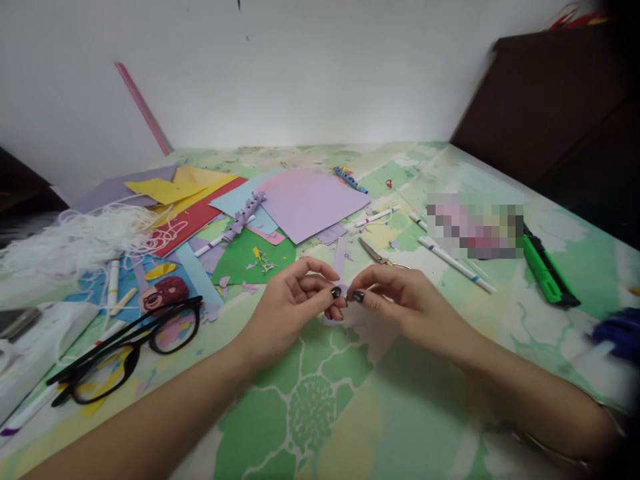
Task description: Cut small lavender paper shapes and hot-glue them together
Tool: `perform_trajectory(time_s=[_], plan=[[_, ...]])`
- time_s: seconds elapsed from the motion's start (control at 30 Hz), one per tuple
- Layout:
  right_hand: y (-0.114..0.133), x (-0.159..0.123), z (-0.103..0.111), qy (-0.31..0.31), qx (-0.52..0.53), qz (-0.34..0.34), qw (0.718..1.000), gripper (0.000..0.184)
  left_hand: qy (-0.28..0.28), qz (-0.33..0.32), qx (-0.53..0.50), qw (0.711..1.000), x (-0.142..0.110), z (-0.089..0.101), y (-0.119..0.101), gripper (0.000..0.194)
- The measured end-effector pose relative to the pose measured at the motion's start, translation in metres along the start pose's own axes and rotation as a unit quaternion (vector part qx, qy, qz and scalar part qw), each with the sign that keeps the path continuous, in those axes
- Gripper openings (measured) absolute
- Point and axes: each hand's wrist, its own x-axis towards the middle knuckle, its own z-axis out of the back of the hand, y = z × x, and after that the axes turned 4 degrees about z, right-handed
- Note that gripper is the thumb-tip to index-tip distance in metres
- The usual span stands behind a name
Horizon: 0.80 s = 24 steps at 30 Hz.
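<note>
A small piece of pale purple paper [343, 291] shows between my two hands above the middle of the table. My left hand [303, 293] pinches it at one side, thumb and fingers curled together. From the other side my right hand [403, 297] grips it between thumb and index finger. The fingers hide most of the piece. Just beyond the right hand lies a pair of small scissors [373, 252], handles partly covered by that hand. A thin purple paper strip [339, 252] lies on the table behind the fingertips.
Coloured paper sheets [315, 207] and cut scraps [260, 260] spread behind the hands. Black-framed glasses [133, 357] and tangled white string [100, 237] are at left. A purple fringed paper roll [245, 217] lies farther back. A green box cutter [547, 270] and a white marker [457, 263] lie right.
</note>
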Motion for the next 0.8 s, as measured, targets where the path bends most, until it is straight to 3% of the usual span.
perform_trajectory(time_s=[0.1,0.43,0.67,0.8], plan=[[0.000,0.000,-0.009,0.024,0.114,-0.030,0.993,0.015,0.006,-0.011,0.007,1.000,-0.002,-0.003,-0.001,0.014],[-0.003,-0.001,-0.012,0.042,0.225,-0.060,0.972,0.023,-0.017,-0.056,0.131,0.990,-0.006,-0.004,0.001,0.002],[-0.003,-0.001,-0.014,0.038,0.239,-0.058,0.968,0.018,-0.055,-0.170,0.262,0.949,-0.006,0.003,0.001,0.005],[-0.004,-0.002,-0.014,0.041,0.234,-0.053,0.970,0.017,-0.079,-0.200,0.301,0.929,-0.006,0.003,0.001,0.009]])
